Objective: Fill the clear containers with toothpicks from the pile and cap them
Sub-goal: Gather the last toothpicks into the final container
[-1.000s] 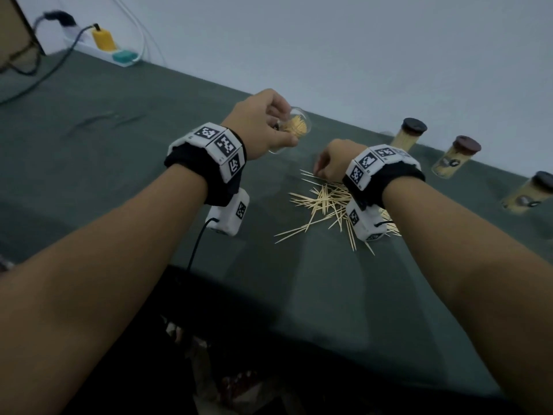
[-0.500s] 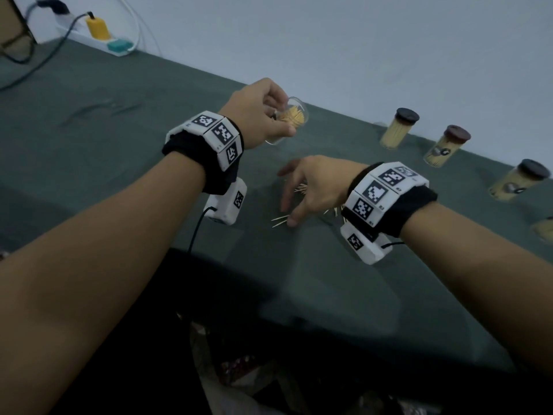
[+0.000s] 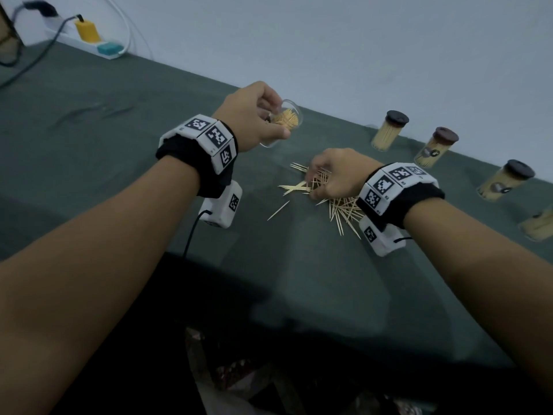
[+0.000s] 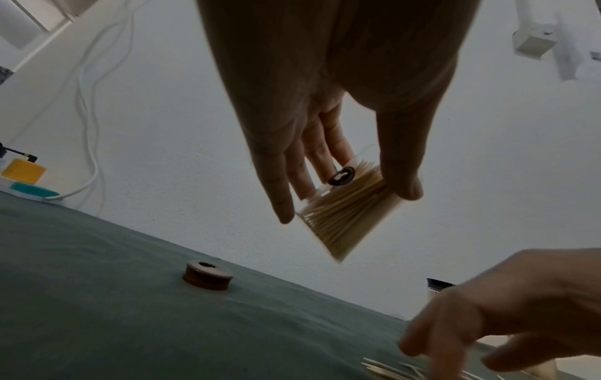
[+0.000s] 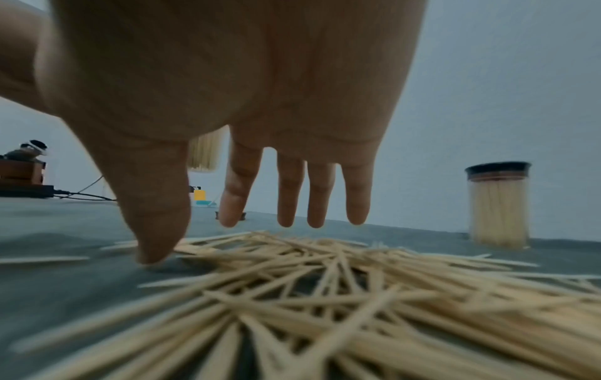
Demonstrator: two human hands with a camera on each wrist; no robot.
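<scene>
My left hand holds a clear container tilted in the air, thumb on one side and fingers on the other. The container is partly filled with toothpicks and has no cap on. My right hand is down on the loose toothpick pile on the green cloth. Seen from the right wrist, its fingers are straight and spread over the pile, with the thumb tip touching the pile's left edge. A brown cap lies alone on the cloth to the left.
Three capped, filled containers stand along the wall at the back right, with another at the right edge. A power strip with plugs and cables lies at the back left. The table's front edge is near me.
My right hand went from the pile's far side to the cloth left of it with fingers spread, then back onto the pile. My left hand kept holding the container.
</scene>
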